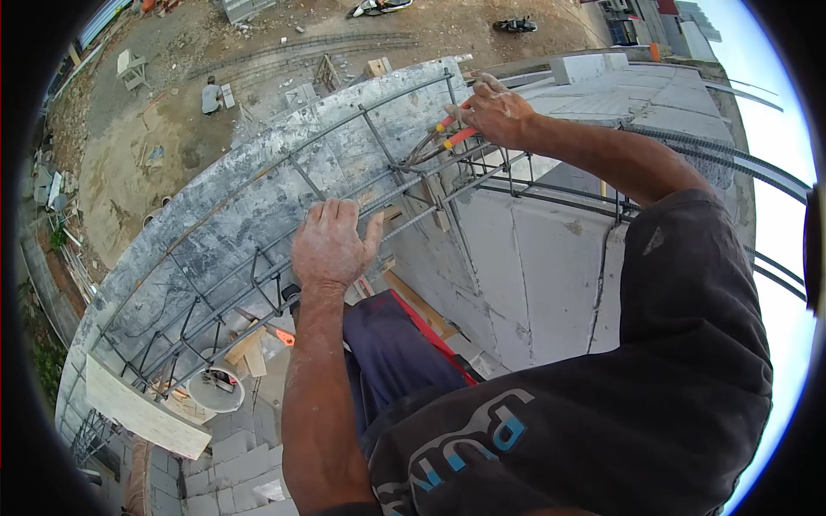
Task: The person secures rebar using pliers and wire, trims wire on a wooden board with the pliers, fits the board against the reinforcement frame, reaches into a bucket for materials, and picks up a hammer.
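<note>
My right hand (499, 112) is closed on the handles of a pair of tying pincers (459, 138) with orange-red and yellow grips. The pincers' metal jaws are at a joint of the rebar cage (381, 206), and exactly what they grip is too small to tell. My left hand (331, 245) lies over a long bar of the same cage, its fingers curled over the far side and the thumb apart. Its fingertips are hidden. Behind the bars stands a curved grey formwork panel (232, 193), stained with dried cement.
A pale block wall (533, 267) stands below right. Rebar ends (731, 155) stick out at the right. Below left are a round bucket (215, 391), an orange-handled tool (281, 334) and a curved board (138, 408). Beyond the panel the ground drops away, where a person (211, 96) crouches.
</note>
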{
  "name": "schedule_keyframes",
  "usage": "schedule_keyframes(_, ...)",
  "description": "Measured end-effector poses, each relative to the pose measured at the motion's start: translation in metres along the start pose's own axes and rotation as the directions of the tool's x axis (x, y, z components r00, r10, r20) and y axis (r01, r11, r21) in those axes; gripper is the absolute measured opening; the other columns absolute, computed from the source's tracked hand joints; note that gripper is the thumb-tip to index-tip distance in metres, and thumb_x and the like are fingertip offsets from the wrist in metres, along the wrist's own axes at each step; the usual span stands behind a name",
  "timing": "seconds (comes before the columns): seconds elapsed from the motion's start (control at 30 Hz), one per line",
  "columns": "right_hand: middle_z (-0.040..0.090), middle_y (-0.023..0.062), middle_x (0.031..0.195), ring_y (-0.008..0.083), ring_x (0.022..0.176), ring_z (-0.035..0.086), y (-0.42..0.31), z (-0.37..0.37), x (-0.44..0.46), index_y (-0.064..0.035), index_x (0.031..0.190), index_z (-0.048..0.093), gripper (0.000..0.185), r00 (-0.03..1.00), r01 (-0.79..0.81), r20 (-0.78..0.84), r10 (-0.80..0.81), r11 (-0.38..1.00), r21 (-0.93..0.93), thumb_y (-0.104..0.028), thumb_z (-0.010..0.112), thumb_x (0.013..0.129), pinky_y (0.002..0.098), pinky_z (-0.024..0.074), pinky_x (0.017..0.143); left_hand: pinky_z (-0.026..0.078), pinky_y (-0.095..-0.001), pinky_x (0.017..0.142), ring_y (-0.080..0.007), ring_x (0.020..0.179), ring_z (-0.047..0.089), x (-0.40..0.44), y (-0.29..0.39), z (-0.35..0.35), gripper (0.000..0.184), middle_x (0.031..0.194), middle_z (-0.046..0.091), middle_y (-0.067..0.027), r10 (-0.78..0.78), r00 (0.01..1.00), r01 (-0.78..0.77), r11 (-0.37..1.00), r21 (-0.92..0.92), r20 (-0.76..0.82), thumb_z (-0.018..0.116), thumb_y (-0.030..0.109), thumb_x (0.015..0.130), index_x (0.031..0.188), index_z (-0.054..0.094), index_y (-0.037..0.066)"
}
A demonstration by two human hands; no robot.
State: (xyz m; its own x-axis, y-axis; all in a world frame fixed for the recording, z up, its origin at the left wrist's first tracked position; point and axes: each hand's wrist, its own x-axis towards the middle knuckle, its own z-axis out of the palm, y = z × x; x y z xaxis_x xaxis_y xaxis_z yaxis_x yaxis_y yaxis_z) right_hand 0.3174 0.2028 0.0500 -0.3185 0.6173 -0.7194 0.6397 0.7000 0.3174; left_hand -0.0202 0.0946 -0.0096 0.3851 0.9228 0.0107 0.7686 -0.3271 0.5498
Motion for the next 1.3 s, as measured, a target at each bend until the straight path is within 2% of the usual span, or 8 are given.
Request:
schedule_keyframes(0.17, 0.062, 0.0162, 0.125, 0.0367, 0.128, 0.052, -0.007, -0.015, -0.002, -0.0163, 0.151, 0.044, 0.049, 0.989, -0.069, 0.136, 0.054, 0.992, 0.102, -0.018, 0.047, 0.102, 0.0482, 0.0358, 0.116, 0.056, -0.0395, 0.068, -0.0247, 0.086, 0.066, -0.001, 0.001, -0.002, 0.037, 0.085, 0.065, -0.0049, -0.017, 1.0, 0.017, 1.0, 0.001, 0.011, 0.071, 0.046, 0.085, 0.084, 0.065, 0.01)
schedule_keyframes(0.27, 0.056, 0.0142, 0.128, 0.0359, 0.125, 0.053, -0.006, -0.013, -0.002, -0.0136, 0.145, 0.05, 0.043, 0.995, -0.071, 0.072, 0.063, 0.991, 0.116, -0.017, 0.048, 0.102, 0.0464, 0.0472, 0.106, 0.056, -0.0395, 0.069, -0.0246, 0.087, 0.066, -0.001, 0.001, -0.002, 0.037, 0.086, 0.065, -0.0048, -0.017, 1.0, 0.017, 1.0, 0.005, 0.019, 0.07, 0.046, 0.085, 0.084, 0.065, 0.009)
schedule_keyframes(0.47, 0.047, 0.0122, 0.134, 0.036, 0.125, 0.052, -0.01, -0.033, -0.001, -0.0115, 0.139, 0.054, 0.039, 0.998, -0.048, 0.054, 0.042, 0.992, 0.117, -0.017, 0.051, 0.1, 0.0465, 0.0526, 0.098, 0.056, -0.0391, 0.07, -0.0249, 0.087, 0.066, -0.001, 0.001, -0.002, 0.037, 0.086, 0.065, -0.0049, -0.016, 1.0, 0.016, 1.0, -0.012, 0.002, 0.071, 0.045, 0.085, 0.085, 0.065, 0.009)
schedule_keyframes(0.57, 0.054, 0.0108, 0.127, 0.0355, 0.119, 0.058, -0.008, -0.021, 0.001, -0.0104, 0.133, 0.06, 0.036, 0.997, -0.055, -0.041, 0.059, 0.996, 0.071, -0.018, 0.054, 0.098, 0.0472, 0.0534, 0.096, 0.056, -0.0392, 0.072, -0.0253, 0.088, 0.066, -0.001, 0.001, -0.002, 0.037, 0.087, 0.066, -0.0055, -0.024, 0.999, 0.024, 1.0, -0.019, 0.024, 0.07, 0.046, 0.085, 0.087, 0.067, 0.009)
schedule_keyframes(0.87, 0.074, 0.0152, 0.091, 0.0312, 0.09, 0.072, 0.009, -0.066, 0.027, -0.005, 0.096, 0.074, 0.041, 0.893, -0.052, 0.442, -0.091, 0.952, 0.301, -0.045, 0.076, 0.086, 0.0475, 0.0584, 0.076, 0.056, -0.0399, 0.076, -0.0259, 0.089, 0.066, -0.001, 0.0, 0.0, 0.038, 0.089, 0.067, -0.007, -0.037, 0.998, 0.038, 0.999, -0.025, 0.05, 0.068, 0.047, 0.087, 0.093, 0.069, 0.009)
schedule_keyframes(0.97, 0.071, 0.0122, 0.088, 0.0255, 0.081, 0.07, 0.025, -0.066, 0.057, -0.0019, 0.094, 0.072, 0.047, 0.613, -0.331, 0.775, -0.152, 0.841, 0.428, -0.046, 0.082, 0.08, 0.0457, 0.0577, 0.071, 0.056, -0.0398, 0.075, -0.0259, 0.089, 0.066, -0.001, -0.001, 0.001, 0.039, 0.089, 0.067, -0.0073, -0.03, 0.999, 0.031, 0.999, -0.024, 0.043, 0.068, 0.047, 0.087, 0.092, 0.069, 0.009)
schedule_keyframes(1.1, 0.069, 0.0089, 0.084, 0.0227, 0.076, 0.069, 0.031, -0.058, 0.077, -0.0002, 0.094, 0.067, 0.05, 0.394, -0.518, 0.891, -0.227, 0.746, 0.419, -0.041, 0.089, 0.075, 0.0406, 0.0571, 0.066, 0.056, -0.0396, 0.074, -0.026, 0.088, 0.066, -0.001, -0.001, 0.003, 0.039, 0.088, 0.066, -0.0077, -0.014, 1.0, 0.015, 1.0, -0.019, 0.019, 0.068, 0.047, 0.087, 0.091, 0.069, 0.008)
schedule_keyframes(1.3, 0.069, 0.0117, 0.087, 0.0252, 0.075, 0.071, 0.023, -0.068, 0.05, -0.0031, 0.116, 0.063, 0.063, 0.528, -0.38, 0.797, -0.292, 0.759, 0.53, -0.032, 0.091, 0.068, 0.0421, 0.0577, 0.065, 0.056, -0.0392, 0.071, -0.026, 0.085, 0.066, 0.0, 0.0, 0.0, 0.039, 0.086, 0.065, -0.0076, -0.01, 0.999, 0.01, 1.0, -0.006, 0.035, 0.068, 0.048, 0.087, 0.089, 0.068, 0.008)
